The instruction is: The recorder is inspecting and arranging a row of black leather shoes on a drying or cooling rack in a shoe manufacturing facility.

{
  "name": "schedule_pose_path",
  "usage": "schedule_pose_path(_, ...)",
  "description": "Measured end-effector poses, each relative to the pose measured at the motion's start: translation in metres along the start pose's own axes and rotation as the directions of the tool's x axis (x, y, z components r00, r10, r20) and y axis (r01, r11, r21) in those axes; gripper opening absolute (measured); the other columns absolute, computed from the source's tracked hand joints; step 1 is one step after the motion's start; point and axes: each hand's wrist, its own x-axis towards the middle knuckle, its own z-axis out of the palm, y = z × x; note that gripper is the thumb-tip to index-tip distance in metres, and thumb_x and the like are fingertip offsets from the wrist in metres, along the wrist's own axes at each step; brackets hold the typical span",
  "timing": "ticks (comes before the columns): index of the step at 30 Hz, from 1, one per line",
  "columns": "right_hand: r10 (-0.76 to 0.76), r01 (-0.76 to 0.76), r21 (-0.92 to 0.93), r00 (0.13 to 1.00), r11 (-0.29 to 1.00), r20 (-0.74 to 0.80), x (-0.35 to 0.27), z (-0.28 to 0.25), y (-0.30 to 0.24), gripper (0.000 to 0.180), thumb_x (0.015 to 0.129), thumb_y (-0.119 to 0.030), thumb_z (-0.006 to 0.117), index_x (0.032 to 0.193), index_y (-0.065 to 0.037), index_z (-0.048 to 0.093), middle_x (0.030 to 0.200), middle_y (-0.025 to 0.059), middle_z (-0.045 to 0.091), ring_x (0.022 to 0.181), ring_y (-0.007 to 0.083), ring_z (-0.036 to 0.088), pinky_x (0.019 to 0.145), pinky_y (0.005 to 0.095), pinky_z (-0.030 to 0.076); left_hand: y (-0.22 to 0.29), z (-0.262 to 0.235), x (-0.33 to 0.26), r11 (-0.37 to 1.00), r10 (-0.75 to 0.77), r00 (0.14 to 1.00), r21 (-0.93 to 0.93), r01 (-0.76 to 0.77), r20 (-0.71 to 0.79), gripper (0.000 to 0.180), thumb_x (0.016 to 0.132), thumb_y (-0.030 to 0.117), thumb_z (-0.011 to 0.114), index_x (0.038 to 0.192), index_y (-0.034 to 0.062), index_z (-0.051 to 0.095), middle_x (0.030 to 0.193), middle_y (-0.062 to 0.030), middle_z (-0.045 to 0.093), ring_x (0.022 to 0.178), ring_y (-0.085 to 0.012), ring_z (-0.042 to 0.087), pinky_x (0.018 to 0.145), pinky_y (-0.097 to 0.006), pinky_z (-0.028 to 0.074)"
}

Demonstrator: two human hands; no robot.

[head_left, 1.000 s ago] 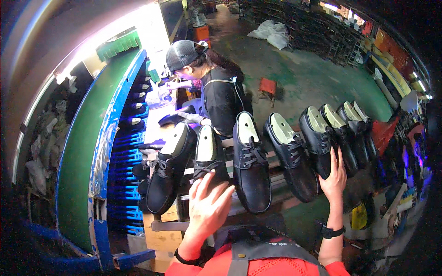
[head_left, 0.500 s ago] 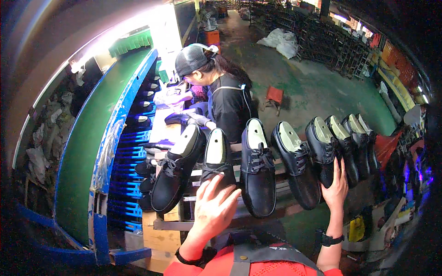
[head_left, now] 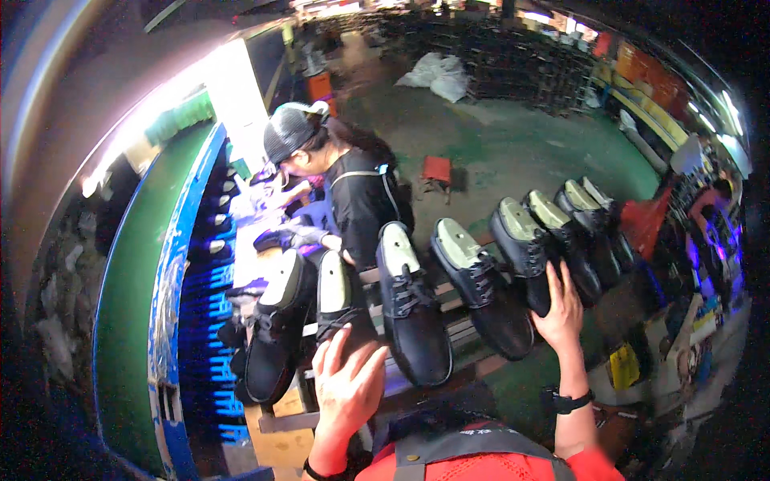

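Observation:
A row of black lace-up shoes, with pale forms filling their openings, stands toe-down toward me on a slatted rack (head_left: 290, 418). My left hand (head_left: 349, 390) lies with spread fingers over the toe of the second shoe from the left (head_left: 335, 295); the hand hides much of that toe. Farther right, my right hand (head_left: 561, 314) holds the toe of another black shoe (head_left: 520, 240), fingers along its side. Two shoes stand between my hands, the nearer one (head_left: 413, 321) with tied laces. At the left end is one more black shoe (head_left: 277, 345).
A person in a dark top and cap (head_left: 353, 188) works just beyond the rack. To the left runs a green conveyor belt (head_left: 132, 321) with a blue frame (head_left: 164, 321). A red stool (head_left: 437, 170) and white sacks (head_left: 439, 78) are on the floor behind.
The view has shifted, so most things appear farther left, and the person and the near shoes a little lower. Both hands stay at the same shoes.

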Motion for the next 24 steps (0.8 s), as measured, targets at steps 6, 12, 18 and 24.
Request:
schedule_pose_path(6,-0.002,0.002,0.015,1.0,1.0,0.001,0.0012,-0.0032,-0.0021,0.114,0.068,-0.02,0.094,0.164,-0.024,0.034,0.167,0.0195,0.033,0.144,0.0433,0.047,0.115,0.0517,0.045,0.0022,-0.0018,0.0025,0.999,0.03,1.0,0.02,-0.03,0.001,0.026,0.086,0.014,0.078,0.112,0.0138,0.077,0.12,-0.0048,0.074,0.136,-0.0394,0.054,0.114,-0.054,0.036)
schedule_pose_path(12,0.012,-0.012,-0.003,1.0,1.0,0.027,0.0007,-0.0059,-0.0031,0.115,0.069,-0.024,0.094,0.165,-0.025,0.032,0.168,0.0181,0.032,0.144,0.0428,0.047,0.117,0.0511,0.043,0.0042,-0.0031,0.0018,1.0,0.007,1.0,0.012,-0.007,0.021,0.028,0.086,0.013,0.078,0.113,0.0147,0.078,0.12,-0.0049,0.074,0.139,-0.0402,0.052,0.115,-0.055,0.036)
schedule_pose_path(18,0.03,-0.03,-0.006,0.999,1.0,0.04,0.0008,-0.0058,-0.0035,0.114,0.069,-0.025,0.093,0.165,-0.026,0.031,0.168,0.0185,0.032,0.145,0.0415,0.047,0.118,0.051,0.043,0.0029,-0.0012,0.0008,1.0,0.005,1.0,0.005,-0.005,0.026,0.031,0.083,0.012,0.078,0.114,0.0153,0.079,0.12,-0.0053,0.074,0.141,-0.0411,0.05,0.116,-0.057,0.035)
schedule_pose_path(24,0.008,-0.008,0.012,1.0,1.0,0.022,0.0002,-0.0047,-0.0016,0.114,0.069,-0.026,0.093,0.165,-0.026,0.032,0.167,0.0192,0.032,0.145,0.0402,0.046,0.117,0.0503,0.043,0.0037,-0.0013,0.0,1.0,0.004,0.999,0.009,-0.004,0.044,0.033,0.082,0.009,0.075,0.114,0.0139,0.077,0.121,-0.0062,0.074,0.141,-0.043,0.049,0.116,-0.059,0.033)
